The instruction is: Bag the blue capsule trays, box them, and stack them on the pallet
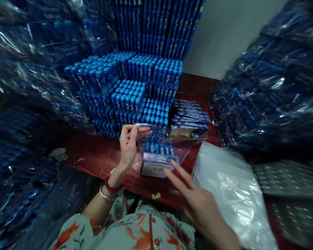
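Note:
A small purple and white display box (pixel 158 170) with blue-capped containers standing in it sits at the table's front, inside a clear plastic bag (pixel 187 147). My left hand (pixel 129 142) pinches the bag's upper left edge between thumb and fingers, above the box. My right hand (pixel 190 187) has its fingers stretched out at the box's front right, somewhat blurred; whether the fingertips touch the box or the film over it, I cannot tell. Directly behind the bag are stacked blue containers (pixel 129 93) and a row of folded printed cartons (pixel 190 114).
A pile of clear plastic bags (pixel 229 187) lies to the right on the red-brown table (pixel 94 149). Film-wrapped blue packs (pixel 255 90) rise at the right, and more wrapped packs (pixel 41 62) at the left. A yellow scrap (pixel 155 196) is near the front edge.

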A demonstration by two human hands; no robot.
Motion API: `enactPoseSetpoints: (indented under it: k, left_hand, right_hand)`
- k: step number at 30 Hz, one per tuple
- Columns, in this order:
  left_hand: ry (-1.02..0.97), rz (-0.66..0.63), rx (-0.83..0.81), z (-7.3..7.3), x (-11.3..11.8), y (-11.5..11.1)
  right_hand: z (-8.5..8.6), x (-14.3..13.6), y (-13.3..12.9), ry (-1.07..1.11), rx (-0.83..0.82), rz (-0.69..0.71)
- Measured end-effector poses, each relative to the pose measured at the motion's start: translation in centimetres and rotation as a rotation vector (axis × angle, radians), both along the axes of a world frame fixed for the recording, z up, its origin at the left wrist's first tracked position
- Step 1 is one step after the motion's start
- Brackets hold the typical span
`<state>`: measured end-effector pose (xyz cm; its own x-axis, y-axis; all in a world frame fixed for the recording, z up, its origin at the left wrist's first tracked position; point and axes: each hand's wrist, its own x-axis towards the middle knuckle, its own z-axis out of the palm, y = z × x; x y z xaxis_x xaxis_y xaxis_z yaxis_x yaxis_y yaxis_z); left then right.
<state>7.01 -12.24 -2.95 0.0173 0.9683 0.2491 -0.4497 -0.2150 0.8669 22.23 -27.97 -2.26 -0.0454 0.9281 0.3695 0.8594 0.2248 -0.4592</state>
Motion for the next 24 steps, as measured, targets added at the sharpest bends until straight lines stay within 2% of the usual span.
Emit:
enactPoseSetpoints:
  k: [2,4,6,8,10,12,15,17,19,20,22,24]
  left_hand:
    - [0.025,-0.014,0.007,0.1,-0.4,-0.5]
    - [0.072,-0.060,0.041,0.0,-1.2,-1.4]
    - [0.190,-0.130,0.102,-0.4,-2.4,-2.8]
    - [0.390,-0.247,0.220,-1.3,-3.8,-4.3]
    - [0.591,-0.412,0.389,-2.6,-4.9,-5.5]
    - [0.692,-0.545,0.556,-4.1,-5.7,-6.1]
    - [0.720,-0.580,0.685,-5.9,-6.1,-6.1]
    - [0.755,-0.591,0.723,-6.5,-6.1,-5.8]
    - [0.800,-0.615,0.755,-6.7,-6.0,-5.6]
    - [0.819,-0.625,0.775,-6.7,-5.9,-5.5]
    - [0.847,-0.641,0.833,-6.7,-6.1,-5.4]
    - [0.886,-0.635,0.899,-6.9,-6.5,-5.4]
  right_hand:
    - [-1.9,-1.3,0.7,-0.222,-0.077,-0.008]
    - [-3.6,-2.5,2.3,-0.410,-0.135,-0.113]
    - [-4.6,-3.2,3.8,-0.464,-0.169,-0.215]
    - [-5.2,-3.4,4.7,-0.422,-0.188,-0.241]
    - [-5.4,-3.0,4.9,-0.281,-0.174,-0.208]
    - [-5.8,-2.3,4.4,-0.026,-0.118,-0.110]
    - [-6.2,-1.1,3.3,0.551,-0.021,-0.018]
    - [-5.9,-0.5,2.7,0.973,0.026,-0.092]
    - [-4.7,-0.2,2.7,1.239,0.035,-0.200]
    - [-4.0,-0.2,2.9,1.274,0.022,-0.240]
    - [-2.8,-0.2,3.2,1.184,-0.013,-0.313]
    - [-2.6,-0.2,3.3,1.049,0.015,-0.401]
